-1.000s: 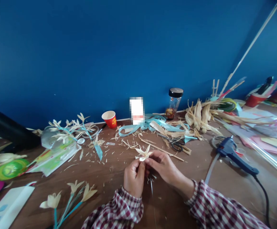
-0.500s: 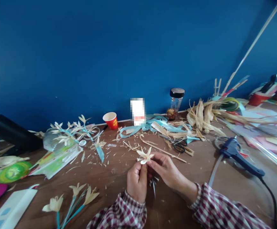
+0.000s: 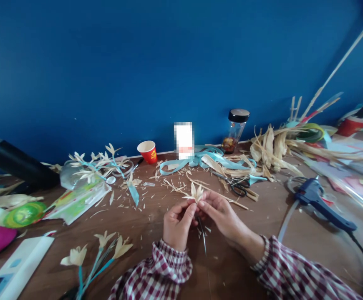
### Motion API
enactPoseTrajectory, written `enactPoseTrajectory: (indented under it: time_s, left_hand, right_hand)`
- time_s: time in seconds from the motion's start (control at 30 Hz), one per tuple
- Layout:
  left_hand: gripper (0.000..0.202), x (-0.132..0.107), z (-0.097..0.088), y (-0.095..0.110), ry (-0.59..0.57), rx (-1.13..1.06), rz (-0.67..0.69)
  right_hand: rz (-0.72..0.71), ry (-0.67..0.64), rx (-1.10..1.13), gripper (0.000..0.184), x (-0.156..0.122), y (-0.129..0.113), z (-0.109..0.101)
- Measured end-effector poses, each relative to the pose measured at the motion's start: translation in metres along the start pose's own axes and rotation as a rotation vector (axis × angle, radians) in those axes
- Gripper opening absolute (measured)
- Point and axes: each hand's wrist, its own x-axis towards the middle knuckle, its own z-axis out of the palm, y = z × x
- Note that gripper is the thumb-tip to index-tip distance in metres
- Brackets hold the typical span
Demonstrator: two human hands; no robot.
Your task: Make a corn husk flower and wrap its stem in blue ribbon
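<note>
Both my hands meet over the middle of the brown table (image 3: 263,225). They hold a small cream husk flower (image 3: 195,193) on a thin wire stem (image 3: 202,237) that hangs down between them. My left hand (image 3: 177,225) is closed, thumb and fingers pinched under the flower head. My right hand (image 3: 220,214) pinches the flower's base from the right. Husk shavings lie scattered just beyond the flower.
Black scissors (image 3: 239,188) and light blue ribbon (image 3: 200,160) lie behind the hands. A blue glue gun (image 3: 321,202) with its cord rests at right. Dried husks (image 3: 272,148), a jar (image 3: 235,131) and a red cup (image 3: 148,151) stand near the blue wall. Finished flowers (image 3: 102,250) lie front left.
The flower has turned in my fingers, its petals now more upright. My left thumb and fingers have shifted up toward its base. The view has drifted slightly.
</note>
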Motion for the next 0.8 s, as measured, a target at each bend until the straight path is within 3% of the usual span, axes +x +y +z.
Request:
enactPoseTrajectory:
  time_s: [0.27, 0.53, 0.8]
  left_hand:
    - [0.022, 0.0010, 0.0031, -0.0009, 0.056, -0.200, -0.074]
    - [0.020, 0.0028, 0.0013, -0.0026, -0.006, -0.143, -0.034]
    - [0.023, 0.0022, 0.0000, -0.0056, 0.052, -0.110, -0.058]
  right_hand:
    - [-0.036, 0.023, -0.098, 0.027, 0.0010, 0.0077, -0.0048]
    - [-0.042, 0.037, -0.116, 0.026, -0.0002, 0.0033, -0.0028]
    - [0.004, 0.112, -0.189, 0.030, -0.0025, 0.0011, 0.0006]
